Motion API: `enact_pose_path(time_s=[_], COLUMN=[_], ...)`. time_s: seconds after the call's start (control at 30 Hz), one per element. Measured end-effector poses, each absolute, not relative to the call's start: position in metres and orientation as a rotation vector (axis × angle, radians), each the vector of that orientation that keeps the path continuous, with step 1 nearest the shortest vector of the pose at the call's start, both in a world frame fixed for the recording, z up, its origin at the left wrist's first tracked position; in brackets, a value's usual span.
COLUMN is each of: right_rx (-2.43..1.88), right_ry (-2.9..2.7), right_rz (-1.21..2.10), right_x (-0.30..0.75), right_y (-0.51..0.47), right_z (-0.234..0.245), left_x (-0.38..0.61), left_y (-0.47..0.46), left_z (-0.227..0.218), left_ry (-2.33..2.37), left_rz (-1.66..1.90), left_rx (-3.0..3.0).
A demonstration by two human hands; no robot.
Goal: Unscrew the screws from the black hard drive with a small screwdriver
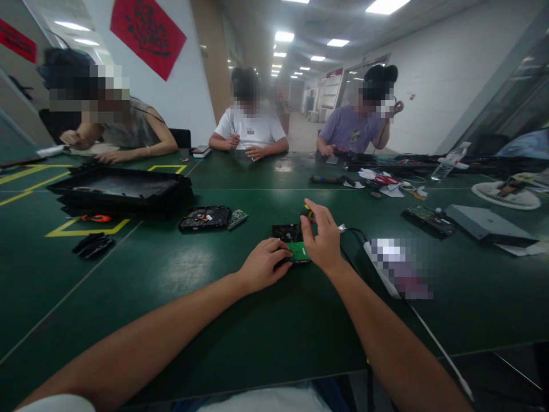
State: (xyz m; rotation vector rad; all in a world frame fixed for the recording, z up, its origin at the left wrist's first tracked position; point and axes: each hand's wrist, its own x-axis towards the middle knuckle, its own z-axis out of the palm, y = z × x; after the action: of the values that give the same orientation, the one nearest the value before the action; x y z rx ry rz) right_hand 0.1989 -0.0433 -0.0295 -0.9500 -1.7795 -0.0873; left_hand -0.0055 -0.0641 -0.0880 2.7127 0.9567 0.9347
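Head view is showing the left hand lying on the near left corner of the drive, fingers curling down over its green board and gripping it against the table. The right hand is pinching a small tool with a yellow and red grip over the drive's far right edge. The drive is sitting mid-table. A second drive is lying farther left, near a black tray.
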Motion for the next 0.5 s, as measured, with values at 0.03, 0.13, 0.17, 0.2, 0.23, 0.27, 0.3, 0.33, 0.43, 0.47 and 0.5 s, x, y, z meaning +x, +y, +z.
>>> enact_pose_path(time_s=[0.03, 0.13, 0.17, 0.2, 0.23, 0.27, 0.3, 0.33, 0.43, 0.47, 0.5], right_rx=[-0.947, -0.955, -0.963, -0.969, -0.972, -0.969, -0.960, -0.951, -0.940, -0.946, -0.955], right_ry=[-1.783, -1.754, -1.738, -1.726, -1.721, -1.729, -1.740, -1.752, -1.750, -1.740, -1.728], right_rz=[-0.084, -0.107, -0.120, -0.131, -0.137, -0.136, -0.132, -0.128, -0.126, -0.129, -0.136], right_x=[0.1985, 0.1977, 0.1977, 0.1978, 0.1979, 0.1980, 0.1981, 0.1982, 0.1987, 0.1991, 0.1995], right_y=[-0.0435, -0.0448, -0.0452, -0.0454, -0.0455, -0.0453, -0.0450, -0.0446, -0.0434, -0.0433, -0.0432], right_z=[-0.0296, -0.0293, -0.0291, -0.0289, -0.0288, -0.0287, -0.0287, -0.0288, -0.0291, -0.0290, -0.0287], left_x=[-0.0053, -0.0050, -0.0050, -0.0051, -0.0051, -0.0052, -0.0052, -0.0052, -0.0052, -0.0053, -0.0054], left_y=[-0.0644, -0.0656, -0.0659, -0.0662, -0.0663, -0.0662, -0.0660, -0.0656, -0.0642, -0.0639, -0.0637], left_z=[-0.0876, -0.0865, -0.0862, -0.0859, -0.0856, -0.0855, -0.0854, -0.0854, -0.0864, -0.0870, -0.0875], left_ry=[0.956, 0.956, 0.959, 0.962, 0.963, 0.961, 0.959, 0.957, 0.952, 0.954, 0.955], left_rz=[0.940, 0.945, 0.942, 0.939, 0.936, 0.930, 0.927, 0.925, 0.929, 0.932, 0.932], left_rx=[2.710, 2.708, 2.710, 2.712, 2.713, 2.713, 2.713, 2.712, 2.709, 2.709, 2.709])
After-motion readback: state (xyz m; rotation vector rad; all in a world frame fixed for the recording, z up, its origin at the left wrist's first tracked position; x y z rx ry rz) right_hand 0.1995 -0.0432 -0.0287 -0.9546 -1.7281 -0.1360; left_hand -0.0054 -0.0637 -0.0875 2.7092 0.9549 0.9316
